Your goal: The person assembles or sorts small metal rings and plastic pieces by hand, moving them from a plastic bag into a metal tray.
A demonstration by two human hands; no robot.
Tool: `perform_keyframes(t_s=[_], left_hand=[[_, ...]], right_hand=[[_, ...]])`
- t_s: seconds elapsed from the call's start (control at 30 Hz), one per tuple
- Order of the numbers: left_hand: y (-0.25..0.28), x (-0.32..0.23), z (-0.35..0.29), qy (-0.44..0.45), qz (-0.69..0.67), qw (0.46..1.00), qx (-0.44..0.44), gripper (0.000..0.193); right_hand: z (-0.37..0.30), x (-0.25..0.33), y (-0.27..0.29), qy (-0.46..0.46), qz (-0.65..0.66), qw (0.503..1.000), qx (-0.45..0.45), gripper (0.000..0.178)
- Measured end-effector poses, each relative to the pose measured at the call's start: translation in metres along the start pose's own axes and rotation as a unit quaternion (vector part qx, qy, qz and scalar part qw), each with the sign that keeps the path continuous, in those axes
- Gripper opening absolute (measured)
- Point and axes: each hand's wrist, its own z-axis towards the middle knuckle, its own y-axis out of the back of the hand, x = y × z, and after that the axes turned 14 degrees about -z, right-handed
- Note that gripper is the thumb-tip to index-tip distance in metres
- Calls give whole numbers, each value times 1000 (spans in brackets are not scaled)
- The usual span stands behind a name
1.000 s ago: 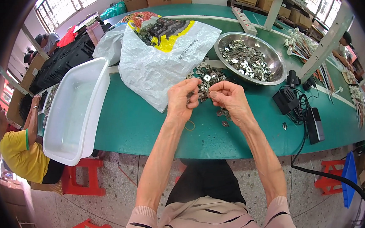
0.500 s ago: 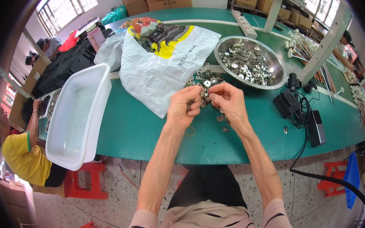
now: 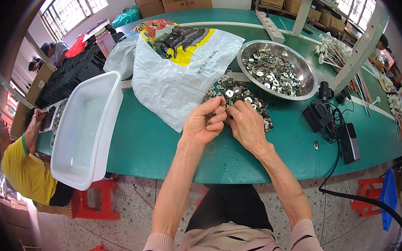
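Curled around several small metal parts, my left hand (image 3: 204, 122) is closed over the near left side of a loose pile. Flat, shiny, disc-like metal parts (image 3: 229, 93) make up that pile on the green table. Close beside it, my right hand (image 3: 248, 126) is bent down with its fingers drawn together near the left fingertips. Whatever the right fingertips hold is hidden behind the hand. A steel bowl (image 3: 310, 78) full of similar metal parts (image 3: 272, 71) stands beyond the pile to the right. A thin yellow rubber band (image 3: 210, 147) lies by my left wrist.
A white woven sack (image 3: 166, 90) lies behind my hands. The white plastic tub (image 3: 114, 92) juts past the table edge (image 3: 134, 173) at left, near a person in yellow (image 3: 22, 163). At right sit black adapters with cables (image 3: 350, 143), a post (image 3: 361, 51) and bundled wires (image 3: 345, 61).
My right hand has moved left and turned palm-down, its fingers now beside my left hand. The left hand stays nearly in place. The seated person's arm at left has shifted.
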Motion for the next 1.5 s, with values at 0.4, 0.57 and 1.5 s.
perform_keyframes(t_s=[0.4,0.57,1.5], left_hand=[[-4,0,0,-163,39,984,-54,14],[-3,-2,0,-197,43,977,-70,15],[-20,27,1,-135,339,921,-137,14]], right_hand=[[-5,-3,9,1,53,998,21,15],[-7,-6,9,35,41,997,47,16],[1,-18,28,-288,605,736,93,15]])
